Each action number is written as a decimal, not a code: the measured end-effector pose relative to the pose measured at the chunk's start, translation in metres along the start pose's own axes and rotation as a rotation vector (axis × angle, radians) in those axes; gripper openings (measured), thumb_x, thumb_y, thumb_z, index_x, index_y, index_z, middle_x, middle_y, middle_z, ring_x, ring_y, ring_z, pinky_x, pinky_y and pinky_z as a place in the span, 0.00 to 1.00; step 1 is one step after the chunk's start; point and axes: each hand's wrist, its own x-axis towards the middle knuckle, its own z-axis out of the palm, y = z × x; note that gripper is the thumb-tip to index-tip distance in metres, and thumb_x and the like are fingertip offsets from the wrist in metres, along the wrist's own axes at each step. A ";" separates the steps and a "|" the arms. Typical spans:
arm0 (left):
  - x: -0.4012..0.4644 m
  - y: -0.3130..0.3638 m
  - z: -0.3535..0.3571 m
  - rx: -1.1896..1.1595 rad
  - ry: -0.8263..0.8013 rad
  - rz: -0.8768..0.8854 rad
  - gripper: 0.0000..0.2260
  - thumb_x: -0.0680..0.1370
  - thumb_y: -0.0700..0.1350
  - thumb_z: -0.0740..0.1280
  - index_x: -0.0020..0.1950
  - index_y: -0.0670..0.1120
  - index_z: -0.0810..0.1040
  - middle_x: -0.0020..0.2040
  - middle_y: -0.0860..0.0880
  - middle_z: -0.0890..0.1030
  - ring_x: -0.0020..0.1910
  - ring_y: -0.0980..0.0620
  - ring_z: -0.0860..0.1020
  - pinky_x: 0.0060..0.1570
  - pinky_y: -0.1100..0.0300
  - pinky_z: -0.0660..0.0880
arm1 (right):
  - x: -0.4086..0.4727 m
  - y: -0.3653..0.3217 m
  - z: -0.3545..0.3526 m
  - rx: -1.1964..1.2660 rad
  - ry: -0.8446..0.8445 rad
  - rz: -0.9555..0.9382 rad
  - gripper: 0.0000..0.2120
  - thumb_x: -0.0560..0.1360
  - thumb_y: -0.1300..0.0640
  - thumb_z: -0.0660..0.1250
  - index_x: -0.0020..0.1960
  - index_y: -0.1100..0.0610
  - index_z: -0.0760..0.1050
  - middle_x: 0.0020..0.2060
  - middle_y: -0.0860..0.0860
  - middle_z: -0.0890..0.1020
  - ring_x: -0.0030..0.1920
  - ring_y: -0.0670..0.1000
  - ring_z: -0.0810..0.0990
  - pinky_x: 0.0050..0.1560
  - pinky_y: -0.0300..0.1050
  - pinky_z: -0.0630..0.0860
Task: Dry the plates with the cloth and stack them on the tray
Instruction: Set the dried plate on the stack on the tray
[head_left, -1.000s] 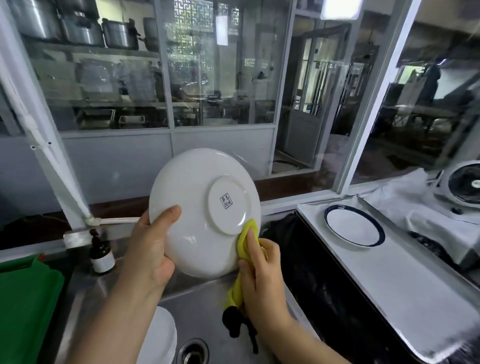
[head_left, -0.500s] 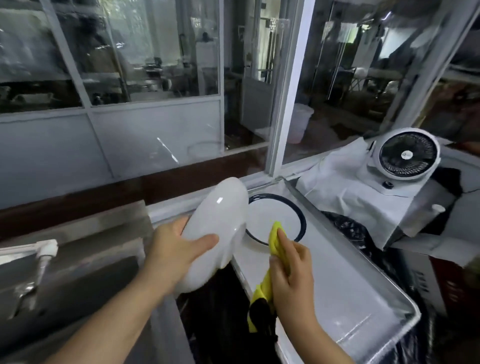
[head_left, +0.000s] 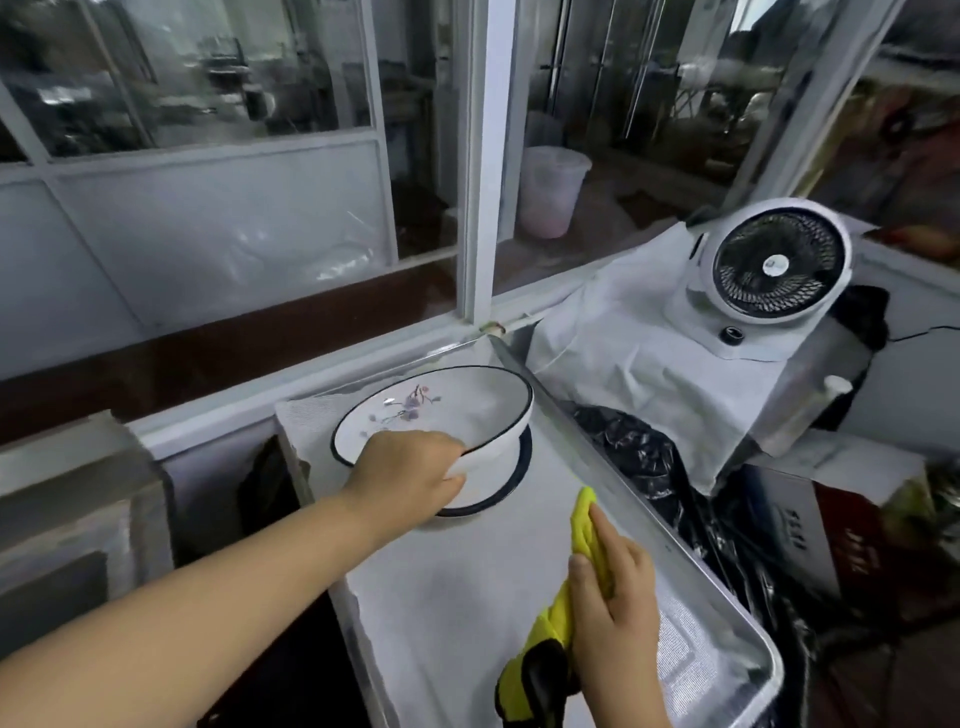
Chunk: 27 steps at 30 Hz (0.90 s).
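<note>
On tray (head_left: 691, 587) | left hand (head_left: 410, 473) grips flower-printed plate (head_left: 436, 410) | no readable text

- Upper plate (head_left: 441, 410) sits tilted over lower plate (head_left: 498, 483), at the tray's (head_left: 727, 644) far end.
- Cloth (head_left: 584, 525) lies above the tray's near right part.
- Fan (head_left: 774, 265) stands right of the tray, behind.

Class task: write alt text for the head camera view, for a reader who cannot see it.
A left hand holds a black-rimmed white floral plate tilted over another plate on a metal tray. The right hand grips a yellow cloth; a white fan stands behind.
</note>
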 end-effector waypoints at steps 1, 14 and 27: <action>0.005 -0.001 0.006 0.027 0.004 0.047 0.09 0.67 0.44 0.75 0.34 0.44 0.76 0.32 0.47 0.78 0.31 0.43 0.78 0.26 0.58 0.66 | 0.004 0.004 -0.002 -0.003 0.009 0.011 0.27 0.74 0.71 0.65 0.61 0.42 0.70 0.49 0.45 0.72 0.47 0.31 0.72 0.46 0.20 0.64; 0.014 -0.019 0.067 0.244 -0.029 0.367 0.17 0.47 0.39 0.81 0.25 0.46 0.74 0.24 0.51 0.73 0.21 0.51 0.72 0.16 0.65 0.63 | 0.023 0.029 -0.004 -0.030 0.033 0.101 0.25 0.75 0.70 0.64 0.61 0.42 0.72 0.50 0.45 0.73 0.48 0.32 0.72 0.45 0.20 0.64; 0.013 -0.035 0.100 0.249 0.128 0.462 0.07 0.61 0.35 0.62 0.26 0.46 0.73 0.25 0.50 0.71 0.22 0.51 0.70 0.19 0.64 0.62 | 0.032 0.044 0.009 -0.060 0.018 0.098 0.25 0.75 0.68 0.65 0.62 0.43 0.71 0.50 0.44 0.73 0.49 0.36 0.72 0.45 0.21 0.64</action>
